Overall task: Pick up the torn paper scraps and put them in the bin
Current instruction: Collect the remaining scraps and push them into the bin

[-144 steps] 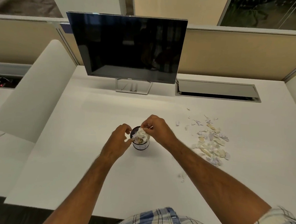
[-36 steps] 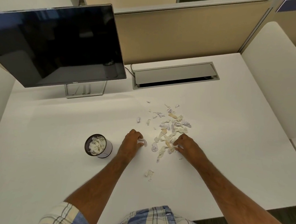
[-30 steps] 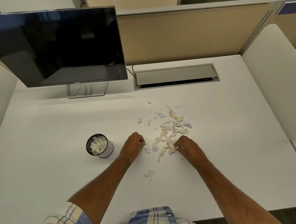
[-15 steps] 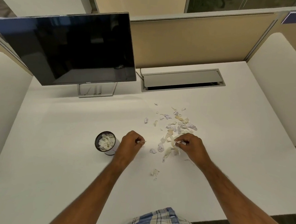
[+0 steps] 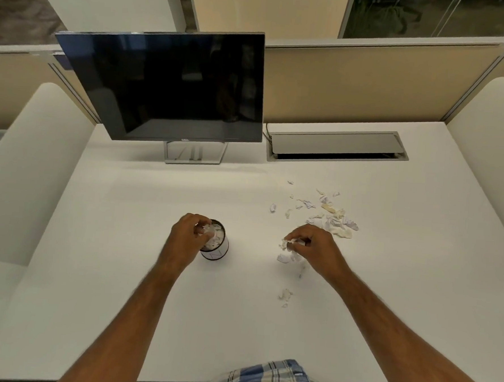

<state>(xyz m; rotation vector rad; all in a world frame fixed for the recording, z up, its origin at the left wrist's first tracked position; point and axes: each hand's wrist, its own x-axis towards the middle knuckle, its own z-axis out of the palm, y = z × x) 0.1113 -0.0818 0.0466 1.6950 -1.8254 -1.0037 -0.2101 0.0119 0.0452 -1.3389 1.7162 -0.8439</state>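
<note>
Scraps of torn paper (image 5: 333, 218) lie scattered on the white tabletop (image 5: 122, 271) right of centre, with a few stray bits (image 5: 285, 294) lower down. At frame centre stands the small round bin (image 5: 216, 249), already holding paper. The left hand (image 5: 187, 235) hovers over the bin's left rim, its grip pinching a wad of scraps (image 5: 207, 229) above the opening. The right hand (image 5: 315, 246) is just below the pile, its grip curled around another bunch of scraps (image 5: 289, 246). A dark monitor (image 5: 168, 85) fills the upper left, a grey cable hatch (image 5: 336, 145) to its right.
</note>
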